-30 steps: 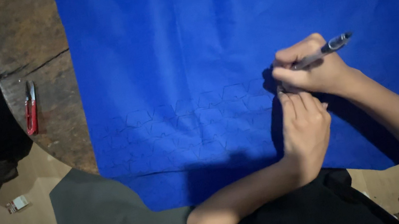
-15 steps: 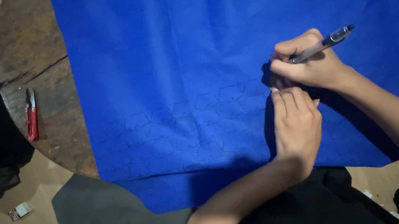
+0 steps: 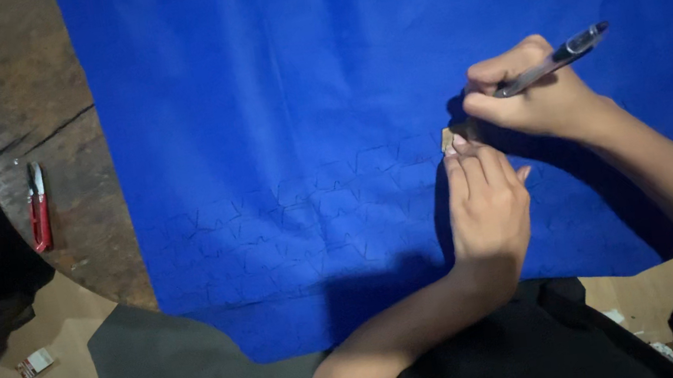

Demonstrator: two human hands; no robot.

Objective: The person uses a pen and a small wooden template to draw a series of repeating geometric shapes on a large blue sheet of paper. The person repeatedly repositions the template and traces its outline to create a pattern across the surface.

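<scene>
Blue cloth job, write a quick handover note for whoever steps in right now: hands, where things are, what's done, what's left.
Right hand: grips a pen, tip down on the blue cloth.
Left hand: flat on the cloth, fingertips pinning a small tan template beside the pen tip.
Things: cloth spread over a round wooden table; red-handled snips lie on the table's left side.
Done: rows of outlines drawn across the cloth's lower part.
Left: upper cloth unmarked; nothing looks cut.
</scene>
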